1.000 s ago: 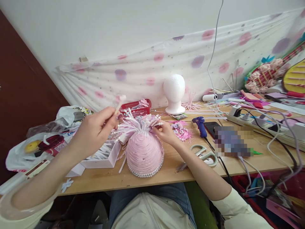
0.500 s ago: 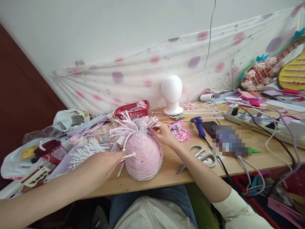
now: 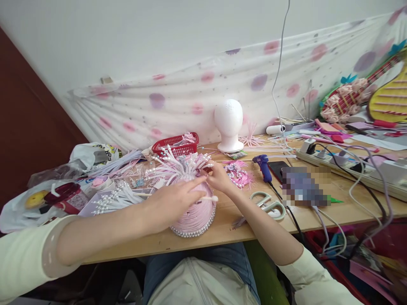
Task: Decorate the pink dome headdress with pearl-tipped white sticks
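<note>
A pink dome wound with fuzzy strands [image 3: 195, 216] stands near the table's front edge, with pearls around its lower rim. From its top spreads a spray of pale stems with pearl tips [image 3: 181, 163]. My left hand [image 3: 176, 199] reaches across the dome's front, holding a thin pale stick [image 3: 210, 198] whose whitish end points right. Its fingertips are close to the base of the spray. My right hand [image 3: 218, 176] is at the right side of the spray, fingers pinched at the stems; what exactly they grip is too small to tell.
Behind stand a white foam head [image 3: 228, 127] and a red basket [image 3: 174, 145]. To the right lie pink beaded pieces [image 3: 238, 174], a blue glue gun [image 3: 263, 168], scissors [image 3: 267, 206], a phone and a power strip [image 3: 349, 169]. Pearl-tipped stems [image 3: 119, 199] fill a box at left.
My left hand has moved right and up across the dome with the stick, toward my right hand. My right hand has stayed nearly in place at the spray.
</note>
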The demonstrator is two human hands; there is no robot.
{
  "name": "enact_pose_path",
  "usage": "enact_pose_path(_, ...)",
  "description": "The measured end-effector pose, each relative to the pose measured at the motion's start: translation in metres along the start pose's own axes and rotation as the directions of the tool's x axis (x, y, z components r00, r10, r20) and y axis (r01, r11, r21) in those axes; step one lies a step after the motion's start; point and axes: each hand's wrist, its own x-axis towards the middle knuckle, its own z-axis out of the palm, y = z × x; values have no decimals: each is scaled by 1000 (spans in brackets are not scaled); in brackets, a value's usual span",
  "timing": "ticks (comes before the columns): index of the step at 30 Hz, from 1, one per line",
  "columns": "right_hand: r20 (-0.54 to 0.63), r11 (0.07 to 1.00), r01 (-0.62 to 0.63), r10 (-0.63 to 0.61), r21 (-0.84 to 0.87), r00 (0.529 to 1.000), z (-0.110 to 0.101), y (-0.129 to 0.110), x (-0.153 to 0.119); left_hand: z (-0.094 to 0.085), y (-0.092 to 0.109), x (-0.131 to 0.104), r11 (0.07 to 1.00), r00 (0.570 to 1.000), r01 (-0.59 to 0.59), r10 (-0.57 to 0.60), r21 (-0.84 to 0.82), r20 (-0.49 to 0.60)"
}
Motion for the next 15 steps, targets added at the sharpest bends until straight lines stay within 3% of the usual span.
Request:
enact_pose_path(3, 11, 1000, 2, -2, -10, 1000, 0, 1, 0, -2, -4, 10, 936, 991, 129, -111, 327, -72)
enact_pose_path(7, 10, 1000, -1, 1, -7, 1000, 0, 1, 0, -12, -13, 4, 797, 986, 124, -31, 591, -165)
enact_pose_path(12, 11, 1000, 1, -1, 18, 1000, 0, 0, -1, -25, -24, -21, 748, 976, 36, 116, 663, -184)
enact_pose_path(15, 12, 999, -8, 8, 36, 1000, -1, -1, -1, -38, -30, -36, 728, 962, 118, 84, 675, -259)
